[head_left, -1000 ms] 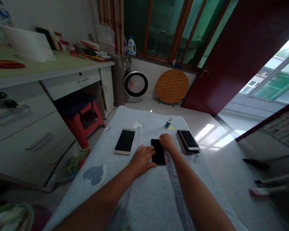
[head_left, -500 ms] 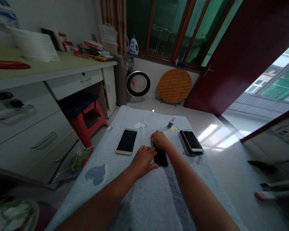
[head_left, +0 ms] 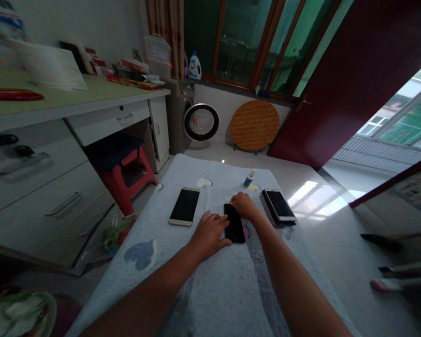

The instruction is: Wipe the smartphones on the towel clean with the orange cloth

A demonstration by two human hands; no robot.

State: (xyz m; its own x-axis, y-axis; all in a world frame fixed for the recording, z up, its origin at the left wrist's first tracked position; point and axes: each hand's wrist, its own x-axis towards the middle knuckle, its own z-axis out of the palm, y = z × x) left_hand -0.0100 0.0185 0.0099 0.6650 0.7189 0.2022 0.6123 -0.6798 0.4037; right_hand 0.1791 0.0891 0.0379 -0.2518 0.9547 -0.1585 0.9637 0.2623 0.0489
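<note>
A black smartphone (head_left: 234, 227) lies flat on the pale blue cloth in front of me, its dark screen facing up. My left hand (head_left: 210, 232) rests beside it with fingers stretched out, the fingertips touching the phone's left edge. At the phone's top right corner is my right hand (head_left: 244, 206), its fingers curled together. What those fingers hold, if anything, is too small to make out. To the left lies a gold-framed smartphone (head_left: 185, 206), screen up. On the right, a white smartphone (head_left: 281, 204) sits on top of a dark device stacked beneath it.
A small spray bottle (head_left: 249, 179) stands beyond my right hand on the cloth-covered surface (head_left: 217, 290). Left are a white desk (head_left: 112, 105) and a red stool (head_left: 131, 180). A washing machine door (head_left: 201, 122) hangs ajar behind, beside a round wooden tabletop (head_left: 254, 125).
My right hand has moved right, from the phone's top left to its top right corner, uncovering more of the screen. My left hand has barely moved.
</note>
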